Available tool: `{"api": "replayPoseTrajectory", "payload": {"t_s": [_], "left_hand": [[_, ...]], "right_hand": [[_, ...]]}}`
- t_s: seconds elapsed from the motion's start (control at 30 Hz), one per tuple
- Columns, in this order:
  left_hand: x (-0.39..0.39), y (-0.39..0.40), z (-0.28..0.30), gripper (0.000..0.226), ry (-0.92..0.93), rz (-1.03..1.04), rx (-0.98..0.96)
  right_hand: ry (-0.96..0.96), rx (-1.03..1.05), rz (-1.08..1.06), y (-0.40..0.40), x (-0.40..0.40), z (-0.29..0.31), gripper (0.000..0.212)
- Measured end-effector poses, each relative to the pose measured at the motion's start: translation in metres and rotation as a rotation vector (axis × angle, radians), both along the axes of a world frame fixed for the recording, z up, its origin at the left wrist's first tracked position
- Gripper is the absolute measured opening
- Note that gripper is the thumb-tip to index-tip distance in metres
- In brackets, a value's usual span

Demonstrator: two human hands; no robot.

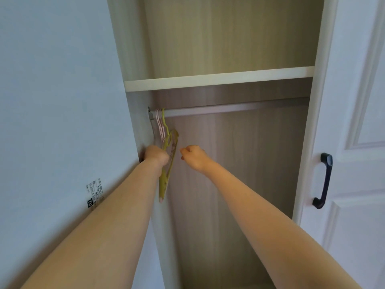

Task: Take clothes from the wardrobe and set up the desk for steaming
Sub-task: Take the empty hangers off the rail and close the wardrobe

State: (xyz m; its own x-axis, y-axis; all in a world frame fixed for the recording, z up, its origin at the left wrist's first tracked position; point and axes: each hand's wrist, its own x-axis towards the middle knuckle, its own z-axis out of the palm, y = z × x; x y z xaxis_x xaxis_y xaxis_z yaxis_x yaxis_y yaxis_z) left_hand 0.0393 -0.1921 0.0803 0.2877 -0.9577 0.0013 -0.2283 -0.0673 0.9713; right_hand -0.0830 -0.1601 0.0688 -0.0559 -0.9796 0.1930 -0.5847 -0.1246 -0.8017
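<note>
Wardrobe point(208, 79): no clothes seen. Left hand point(156, 156) gripped hangers point(166, 163) on rail point(229, 108), steadying; right hand point(192, 156) curled, empty.

Left hand point(156, 156) closed on green hanger point(166, 163), hooked with pink hangers point(160, 127) at left end of rail point(229, 109). Right hand point(192, 156) loosely curled just beside, apart. Shelf point(218, 79) above; door handle point(324, 180) right.

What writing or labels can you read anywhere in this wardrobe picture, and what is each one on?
Sticker on the outer side panel of the wardrobe: several lines of small black print and a black square mark, all too blurred to read.
Green hanger, pink hangers, rail, door handle: no text visible.
</note>
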Motion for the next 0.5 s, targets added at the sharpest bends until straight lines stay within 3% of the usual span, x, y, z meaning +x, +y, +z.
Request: {"api": "replayPoseTrajectory", "payload": {"t_s": [0.1,0.23,0.33,0.4,0.5], "left_hand": [[-0.001,0.001,-0.009,0.018,0.032,-0.087,0.023],[-0.008,0.002,-0.015,0.031,0.026,-0.169,0.081],[-0.008,0.001,-0.014,0.033,0.105,-0.202,0.102],[-0.007,-0.002,-0.013,0.019,0.152,-0.205,0.105],[-0.006,-0.005,-0.014,0.014,0.198,-0.179,0.112]], "right_hand": [[-0.098,0.029,0.009,-0.008,0.007,0.004,0.056],[-0.164,0.067,-0.018,-0.018,0.013,0.005,0.057],[-0.147,0.057,-0.048,-0.021,0.014,0.007,0.035],[-0.161,0.067,-0.053,-0.023,0.013,0.007,0.016],[-0.241,0.118,-0.041,-0.024,0.014,0.006,0.009]]}}
